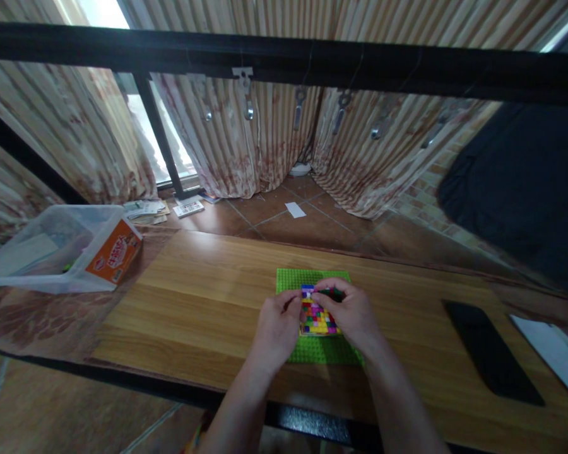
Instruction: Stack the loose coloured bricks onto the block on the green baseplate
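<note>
A green studded baseplate (329, 353) lies on the wooden board. On it stands a low build of small multicoloured toy bricks (318, 320), with blue, white, red, yellow, green and pink studs showing. My left hand (274, 325) is at the build's left edge, fingers curled and thumb against the forefinger; whatever is between them is hidden. Over the upper right part of the build bends my right hand (353, 312), its thumb and forefinger pinched close to the studs. Anything in that pinch is too small to make out. Dark green shows beneath the right fingers.
A clear plastic bin (71, 277) with an orange label stands at the left. To the right lie a black flat slab (492, 353) and white paper (551, 353). A dark metal bar (284, 57) with hanging hooks crosses above the table, in front of striped curtains (265, 145).
</note>
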`<state>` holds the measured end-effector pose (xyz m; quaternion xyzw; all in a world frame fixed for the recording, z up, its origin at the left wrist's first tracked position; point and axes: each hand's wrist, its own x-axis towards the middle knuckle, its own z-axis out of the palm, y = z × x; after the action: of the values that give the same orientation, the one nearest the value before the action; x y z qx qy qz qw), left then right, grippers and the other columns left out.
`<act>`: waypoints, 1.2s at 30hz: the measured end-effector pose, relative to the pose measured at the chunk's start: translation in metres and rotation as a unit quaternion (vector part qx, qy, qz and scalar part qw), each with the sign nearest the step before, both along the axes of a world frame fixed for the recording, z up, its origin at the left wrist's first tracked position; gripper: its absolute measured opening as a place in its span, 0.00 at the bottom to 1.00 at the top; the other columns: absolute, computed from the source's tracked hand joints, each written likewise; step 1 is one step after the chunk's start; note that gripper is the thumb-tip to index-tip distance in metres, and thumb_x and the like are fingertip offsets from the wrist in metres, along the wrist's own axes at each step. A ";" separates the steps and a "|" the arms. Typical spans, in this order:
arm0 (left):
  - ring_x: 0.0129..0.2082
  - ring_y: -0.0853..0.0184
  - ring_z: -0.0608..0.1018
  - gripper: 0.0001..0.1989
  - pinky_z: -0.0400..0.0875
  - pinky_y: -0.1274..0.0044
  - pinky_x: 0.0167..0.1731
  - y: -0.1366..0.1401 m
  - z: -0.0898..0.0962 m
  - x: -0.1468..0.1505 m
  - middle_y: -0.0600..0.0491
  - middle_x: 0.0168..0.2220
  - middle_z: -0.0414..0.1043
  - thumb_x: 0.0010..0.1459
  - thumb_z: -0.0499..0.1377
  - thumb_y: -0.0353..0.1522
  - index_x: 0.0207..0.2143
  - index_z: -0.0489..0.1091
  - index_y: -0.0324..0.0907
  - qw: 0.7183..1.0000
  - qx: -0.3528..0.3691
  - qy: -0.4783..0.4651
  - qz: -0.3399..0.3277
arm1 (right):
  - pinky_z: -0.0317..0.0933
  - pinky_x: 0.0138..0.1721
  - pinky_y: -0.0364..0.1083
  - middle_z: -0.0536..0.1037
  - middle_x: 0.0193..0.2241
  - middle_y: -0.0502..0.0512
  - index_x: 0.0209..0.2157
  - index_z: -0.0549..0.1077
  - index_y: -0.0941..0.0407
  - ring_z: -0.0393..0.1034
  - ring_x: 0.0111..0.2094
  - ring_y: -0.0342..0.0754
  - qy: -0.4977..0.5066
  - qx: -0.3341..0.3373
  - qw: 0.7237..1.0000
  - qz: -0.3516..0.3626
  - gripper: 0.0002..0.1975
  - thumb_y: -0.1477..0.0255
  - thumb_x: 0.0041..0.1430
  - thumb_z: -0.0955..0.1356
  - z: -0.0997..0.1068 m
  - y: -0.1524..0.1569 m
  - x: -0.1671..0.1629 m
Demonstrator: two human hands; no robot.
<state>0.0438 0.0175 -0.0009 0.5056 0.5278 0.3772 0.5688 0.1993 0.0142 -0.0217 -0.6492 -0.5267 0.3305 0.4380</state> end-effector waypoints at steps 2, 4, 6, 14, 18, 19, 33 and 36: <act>0.19 0.71 0.67 0.13 0.59 0.78 0.22 -0.001 0.000 0.000 0.56 0.18 0.67 0.56 0.53 0.32 0.31 0.77 0.38 1.000 0.006 0.000 0.000 | 0.64 0.38 0.50 0.79 0.32 0.53 0.32 0.78 0.54 0.72 0.34 0.50 -0.002 -0.010 1.000 0.003 0.10 0.63 0.48 0.72 0.000 0.000 0.000; 0.19 0.71 0.67 0.13 0.58 0.79 0.22 -0.002 0.000 0.000 0.56 0.18 0.67 0.56 0.53 0.32 0.29 0.77 0.38 1.000 0.010 -0.002 -0.001 | 0.64 0.37 0.49 0.79 0.32 0.53 0.32 0.77 0.54 0.71 0.33 0.50 -0.008 -0.009 1.000 0.004 0.10 0.63 0.49 0.72 0.001 0.000 0.000; 0.18 0.71 0.66 0.12 0.58 0.79 0.21 -0.003 -0.001 0.000 0.56 0.17 0.67 0.56 0.54 0.32 0.29 0.77 0.38 1.000 0.007 -0.008 0.004 | 0.63 0.37 0.48 0.78 0.31 0.52 0.32 0.77 0.53 0.71 0.33 0.49 -0.020 0.000 1.000 0.002 0.09 0.64 0.49 0.71 0.002 0.000 -0.001; 0.15 0.79 0.57 0.07 0.48 0.83 0.15 0.001 0.006 -0.001 0.57 0.18 0.65 0.53 0.61 0.32 0.25 0.74 0.37 0.976 -0.083 -0.180 0.089 | 0.63 0.42 0.49 0.78 0.33 0.51 0.31 0.78 0.53 0.72 0.36 0.49 -0.027 0.047 0.998 0.014 0.07 0.65 0.51 0.71 0.000 -0.002 -0.002; 0.15 0.81 0.58 0.08 0.50 0.87 0.14 0.002 0.022 -0.007 0.56 0.23 0.65 0.58 0.59 0.32 0.33 0.73 0.34 0.871 -0.202 -0.427 0.130 | 0.63 0.48 0.52 0.77 0.38 0.54 0.32 0.78 0.53 0.72 0.43 0.51 -0.035 0.114 0.993 -0.017 0.09 0.63 0.54 0.70 0.004 -0.007 0.001; 0.16 0.81 0.61 0.10 0.55 0.87 0.15 0.002 0.027 -0.008 0.55 0.24 0.66 0.60 0.57 0.32 0.34 0.73 0.33 0.847 -0.213 -0.469 0.132 | 0.62 0.48 0.52 0.78 0.38 0.55 0.32 0.78 0.53 0.72 0.43 0.52 -0.039 0.129 0.990 -0.034 0.09 0.62 0.55 0.70 0.007 -0.009 0.001; 0.54 0.58 0.73 0.26 0.66 0.72 0.54 -0.004 0.040 -0.008 0.38 0.50 0.73 0.62 0.52 0.47 0.47 0.73 0.33 0.791 -0.226 -0.565 0.063 | 0.65 0.43 0.47 0.78 0.37 0.51 0.38 0.76 0.51 0.72 0.41 0.47 -0.065 0.173 0.980 0.079 0.06 0.71 0.62 0.66 0.054 -0.036 -0.036; 0.54 0.57 0.72 0.27 0.63 0.71 0.57 -0.005 0.039 -0.007 0.39 0.50 0.73 0.61 0.52 0.48 0.48 0.72 0.33 0.793 -0.221 -0.565 0.049 | 0.64 0.46 0.51 0.78 0.38 0.52 0.38 0.76 0.51 0.71 0.43 0.50 -0.101 0.151 0.980 0.079 0.06 0.72 0.60 0.67 0.049 -0.035 -0.041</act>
<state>0.0365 0.0127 0.0377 0.0365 0.2053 0.4960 0.8429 0.1580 -0.0205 0.0274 -0.5620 -0.6614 0.2137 0.4484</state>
